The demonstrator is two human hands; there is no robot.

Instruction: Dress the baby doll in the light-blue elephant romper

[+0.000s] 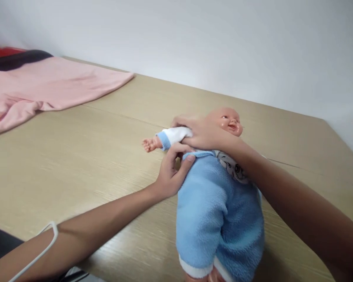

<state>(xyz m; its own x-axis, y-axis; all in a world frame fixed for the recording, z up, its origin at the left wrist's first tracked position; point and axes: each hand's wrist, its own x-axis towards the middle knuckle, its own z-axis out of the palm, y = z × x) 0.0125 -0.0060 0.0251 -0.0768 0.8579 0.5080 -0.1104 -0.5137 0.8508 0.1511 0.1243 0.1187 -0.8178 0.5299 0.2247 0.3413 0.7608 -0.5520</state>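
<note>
A baby doll [229,117] lies on its back on the table, head away from me and legs toward me. It wears blue fleece overalls [202,207] with white cuffs and an animal picture at the chest. My left hand [173,172] pinches the overalls' top edge at the doll's side between thumb and fingers. Reaching across the chest, my right hand [206,133] is closed around the upper part of a white sleeve [172,136] with a blue cuff. The doll's small hand sticks out of that cuff. My right forearm hides the doll's other arm.
A pink garment [61,80] is spread over the far left of the wooden table [106,156], with dark cloth [20,59] and something red [2,50] behind it. A white wall rises behind the table. A white cable [37,256] crosses my left forearm.
</note>
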